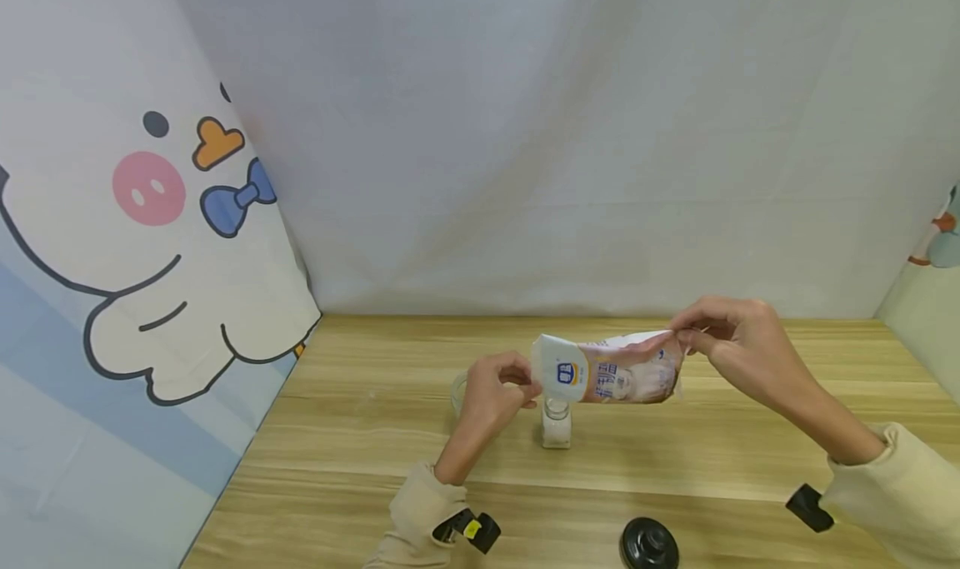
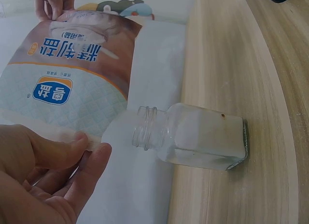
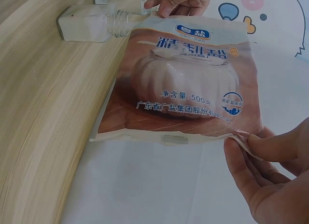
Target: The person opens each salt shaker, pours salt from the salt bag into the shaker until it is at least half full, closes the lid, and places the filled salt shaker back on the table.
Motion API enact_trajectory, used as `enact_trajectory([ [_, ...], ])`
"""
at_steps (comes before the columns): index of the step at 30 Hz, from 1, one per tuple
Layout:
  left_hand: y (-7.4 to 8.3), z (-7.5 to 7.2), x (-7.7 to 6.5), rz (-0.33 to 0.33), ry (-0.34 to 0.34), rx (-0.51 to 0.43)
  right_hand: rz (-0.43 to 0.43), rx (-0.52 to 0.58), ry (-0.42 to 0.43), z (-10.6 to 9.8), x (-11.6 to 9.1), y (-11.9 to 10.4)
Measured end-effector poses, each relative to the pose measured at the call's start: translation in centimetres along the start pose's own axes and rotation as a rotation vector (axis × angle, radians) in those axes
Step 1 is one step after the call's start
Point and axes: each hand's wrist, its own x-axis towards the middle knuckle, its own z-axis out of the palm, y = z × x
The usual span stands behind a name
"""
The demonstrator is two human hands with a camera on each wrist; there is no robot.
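Note:
A printed plastic bag of salt [image 1: 626, 373] is stretched on its side between both hands above the table. My left hand [image 1: 491, 390] pinches the edge at its pale end, thumb against fingers, as the left wrist view shows. At the brown end, my right hand [image 1: 738, 348] pinches a corner between thumb and fingers. Just under the pale end, a small square glass bottle [image 2: 207, 134] stands upright and uncapped, its threaded neck close to the bag's edge. White contents show inside the bottle. In the head view the bag overlaps the bottle's mouth.
The wood-grain table [image 1: 345, 436] extends around the bottle. A round black lid [image 1: 649, 544] lies near the front edge. Part of another clear glass container [image 1: 457, 390] shows behind my left hand. A pale curtain [image 1: 525, 177] hangs behind the table, and a cartoon-printed cloth [image 1: 150, 286] hangs on the left.

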Motion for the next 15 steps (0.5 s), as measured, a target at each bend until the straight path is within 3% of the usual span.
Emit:
enact_trajectory([
  [7,-3.1,0.3,1.2,0.007,0.012,0.001,0.005,0.004,-0.001,0.0,0.0,0.0],
  [15,-3.4,0.3,1.3,-0.005,0.012,-0.002,0.0,-0.002,0.001,0.0,0.0,0.0],
])
